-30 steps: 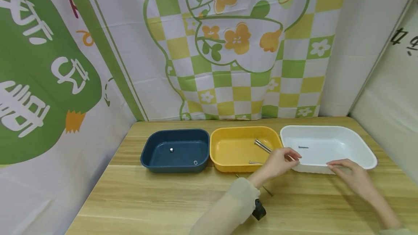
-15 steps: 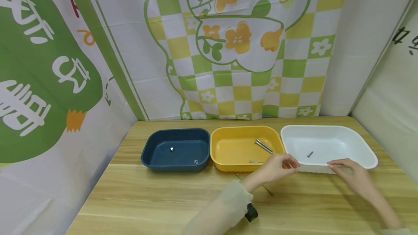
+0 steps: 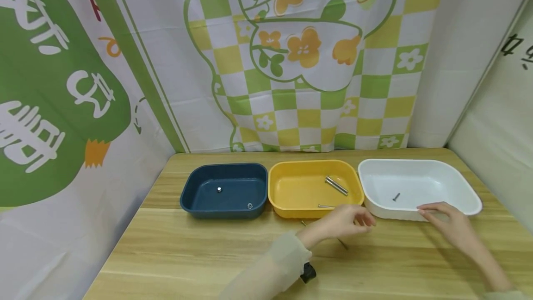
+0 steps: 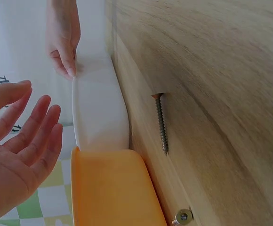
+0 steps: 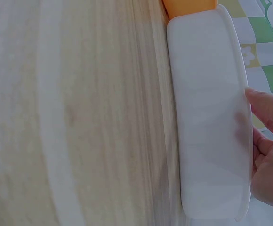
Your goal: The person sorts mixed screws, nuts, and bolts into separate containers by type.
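Note:
My left hand (image 3: 349, 221) hovers over the table in front of the yellow bin, fingers loosely bent with nothing in them; the left wrist view shows its bare palm (image 4: 14, 174). With its thumb and fingers, my right hand (image 3: 449, 223) pinches the front rim of the white plastic bin (image 3: 449, 208). A small screw (image 3: 396, 196) lies inside that bin. On the wood below my left hand is a dark screw (image 3: 342, 243), seen whole as a threaded screw (image 4: 161, 125) in the left wrist view. Another piece of hardware (image 3: 303, 222) is partly hidden behind my left wrist.
The yellow bin (image 3: 287, 212) holds thick metal bolts (image 3: 336, 186) and a thinner screw (image 3: 325, 206). Left of it, a dark blue bin (image 3: 225, 214) holds two nuts (image 3: 219, 189). All three bins stand in a row on the wooden table (image 3: 175, 253), before a patterned cloth (image 3: 291, 105).
My left hand has drawn back leftward and down from the white bin's rim. The screw in that bin has shifted forward and turned. My right hand has kept its place.

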